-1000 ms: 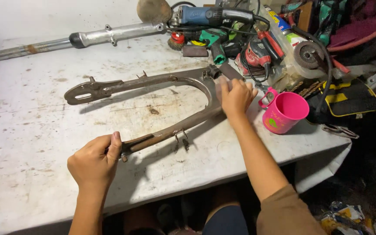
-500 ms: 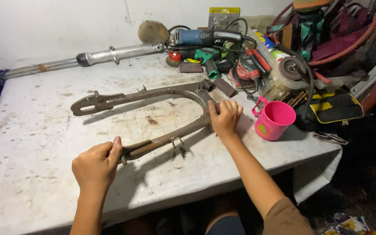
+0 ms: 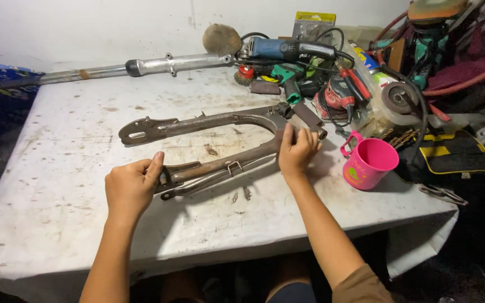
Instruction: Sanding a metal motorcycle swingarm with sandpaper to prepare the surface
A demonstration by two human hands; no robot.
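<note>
A rusty U-shaped metal swingarm (image 3: 209, 124) lies flat on a dirty white table (image 3: 57, 191), its two arms pointing left. My left hand (image 3: 132, 188) grips the end of the nearer arm. My right hand (image 3: 297, 150) is closed on the curved pivot end at the right, fingers over the top. The far arm ends in a slotted plate at the left, untouched.
A pink mug (image 3: 367, 163) stands just right of my right hand. Behind it lie an angle grinder (image 3: 287, 49), a red power tool (image 3: 341, 92) and tangled cords. A long fork tube (image 3: 141, 67) runs along the table's back edge. A yellow-and-black pouch (image 3: 456, 151) sits at the right.
The view has shifted so the table sits lower and more to the right. Both hands keep their hold on the swingarm, which stays flat on the table.
</note>
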